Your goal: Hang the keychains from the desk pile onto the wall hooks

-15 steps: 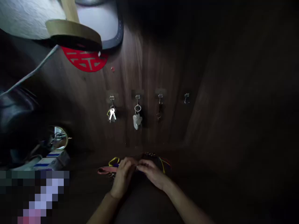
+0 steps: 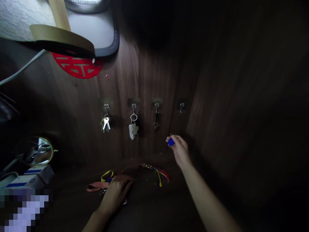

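My right hand (image 2: 180, 151) is raised towards the dark wooden wall and pinches a small blue tag (image 2: 171, 141). It hangs just below the bare hook (image 2: 182, 107) at the right end of a row of hooks. The other hooks carry a bunch of silver keys (image 2: 105, 123), a ring with a pale fob (image 2: 133, 129) and a dark key (image 2: 155, 121). My left hand (image 2: 116, 192) rests curled on the shelf over a pink strap (image 2: 94, 186) and a yellow loop (image 2: 107, 175). A multicoloured cord (image 2: 154, 170) lies between my hands.
A red paper cut-out (image 2: 76, 67) is stuck high on the wall beneath a wooden lamp-like piece (image 2: 61, 38). A round mirror (image 2: 40, 150) and blue-and-white boxes (image 2: 26, 179) stand at the left. A dark side panel (image 2: 241, 103) closes the right.
My right hand has lifted from the pile on the shelf up towards the hooks, carrying the blue tag. My left hand stayed down on the straps. The view shifted slightly.
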Available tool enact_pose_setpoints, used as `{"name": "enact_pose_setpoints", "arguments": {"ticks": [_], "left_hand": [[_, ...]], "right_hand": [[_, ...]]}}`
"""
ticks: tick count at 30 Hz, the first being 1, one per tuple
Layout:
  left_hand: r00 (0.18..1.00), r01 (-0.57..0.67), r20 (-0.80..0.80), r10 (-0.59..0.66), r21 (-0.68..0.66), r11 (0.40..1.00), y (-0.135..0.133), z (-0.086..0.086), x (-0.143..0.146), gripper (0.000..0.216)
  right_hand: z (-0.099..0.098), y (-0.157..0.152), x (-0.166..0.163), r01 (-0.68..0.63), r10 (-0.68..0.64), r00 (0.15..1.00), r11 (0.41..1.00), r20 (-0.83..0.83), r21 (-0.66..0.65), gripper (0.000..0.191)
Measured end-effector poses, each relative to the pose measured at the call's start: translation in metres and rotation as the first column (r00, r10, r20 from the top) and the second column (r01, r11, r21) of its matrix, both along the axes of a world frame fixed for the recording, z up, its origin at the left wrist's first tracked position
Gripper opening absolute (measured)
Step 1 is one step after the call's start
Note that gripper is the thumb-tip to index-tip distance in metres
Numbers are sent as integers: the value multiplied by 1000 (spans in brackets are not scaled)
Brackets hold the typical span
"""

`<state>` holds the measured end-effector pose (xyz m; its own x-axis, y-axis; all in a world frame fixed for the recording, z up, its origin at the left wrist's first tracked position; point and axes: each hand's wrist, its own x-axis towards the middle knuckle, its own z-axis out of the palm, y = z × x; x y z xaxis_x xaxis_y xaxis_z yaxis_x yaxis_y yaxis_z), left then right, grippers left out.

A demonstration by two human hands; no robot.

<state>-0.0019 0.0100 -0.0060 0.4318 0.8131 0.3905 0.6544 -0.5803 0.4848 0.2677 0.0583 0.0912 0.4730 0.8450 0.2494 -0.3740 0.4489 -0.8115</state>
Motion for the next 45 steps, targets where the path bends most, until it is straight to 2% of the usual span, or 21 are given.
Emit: {"name": "enact_pose_setpoints", "arguments": {"ticks": [4, 7, 10, 14, 23, 31, 39, 45], "left_hand": [[1000, -8, -13, 8, -11, 1000, -2, 4, 1, 25], [1000, -22, -16, 22, -19, 1000, -1, 5, 1, 23], [999, -34, -28, 33, -39, 999, -1, 5, 1, 22], [999, -32, -30, 31, -50, 998, 0, 6, 1, 23], [999, -35, -33, 34, -35, 999, 1, 6, 0, 24], [1000, -20, -11, 20, -21, 1000, 2, 2, -2, 24], [1000, -6, -22, 5, -45, 999, -1, 6, -4, 24], [1000, 2, -12, -2, -39, 999, -3, 7, -5, 23]], "right_hand": [[48, 23, 41, 239, -240, 971, 968, 4, 74, 16], [72, 37, 56, 292, -298, 954, 951, 42, 104, 10], [83, 50, 64, 308, -314, 946, 948, 74, 87, 8], [82, 62, 67, 306, -304, 948, 952, 91, -7, 7], [58, 59, 60, 216, -214, 975, 976, 62, -34, 6], [14, 41, 46, 136, -133, 990, 987, 41, -84, 11], [-40, 10, -8, 3, 20, 990, 987, 140, -159, 24], [-64, -11, -57, -138, 198, 939, 966, 281, -220, 26]]}}
